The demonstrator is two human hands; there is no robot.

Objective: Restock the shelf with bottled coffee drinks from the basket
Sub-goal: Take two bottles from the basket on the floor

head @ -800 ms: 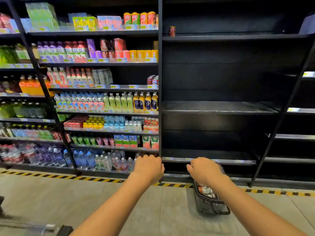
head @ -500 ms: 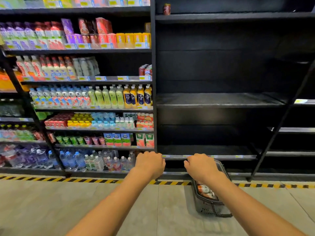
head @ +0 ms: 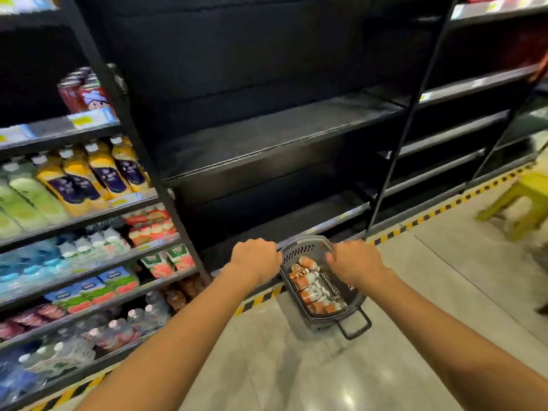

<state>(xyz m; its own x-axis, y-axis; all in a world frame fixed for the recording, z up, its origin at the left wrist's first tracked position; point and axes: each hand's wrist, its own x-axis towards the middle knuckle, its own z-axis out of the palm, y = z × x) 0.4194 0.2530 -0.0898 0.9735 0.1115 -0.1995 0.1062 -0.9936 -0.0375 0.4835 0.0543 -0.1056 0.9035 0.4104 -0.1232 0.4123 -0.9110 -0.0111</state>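
Note:
A dark plastic basket (head: 351, 304) stands on the floor in front of the black shelf unit (head: 267, 137), whose shelves are bare. Several bottled coffee drinks (head: 308, 287) with orange-brown labels and white caps lie inside it. My left hand (head: 256, 259) hovers at the basket's left rim, fingers curled and holding nothing. Over the basket's right side my right hand (head: 354, 259) hangs, fingers curled downward, also with nothing in it. The basket's handle (head: 355, 324) lies folded toward me.
Stocked shelves on the left hold yellow juice bottles (head: 89, 173), cartons and water bottles. A yellow stool (head: 522, 197) stands on the floor at the right. Yellow-black tape (head: 430, 215) marks the shelf base.
The view has swung right and closer to the shelf. Both hands have come over the basket, one on each side of it, where before they were above and to its left.

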